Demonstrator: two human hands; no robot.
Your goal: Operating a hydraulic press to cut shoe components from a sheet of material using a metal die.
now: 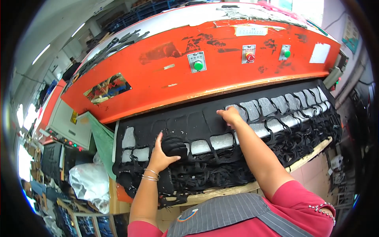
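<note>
Across the work surface lies a black sheet (181, 118) with rows of cut-out openings, silver-grey underneath. My left hand (158, 158) is closed round a stack of black cut pieces (175, 147), its thumb along the lower side and a finger pointing up. My right hand (231, 115) is farther right, at the edge of a cut shape (213, 121) still lying in the sheet. Its fingers are apart and partly bent, the fingertips at the sheet. Tangled black offcut strips (221, 170) hang along the near edge.
An orange-red machine beam (158, 79) with green and red push buttons spans the far side. A wooden strip (221, 193) edges the near side. A white plastic bag (90, 183) and a green cloth (96, 138) are at the left.
</note>
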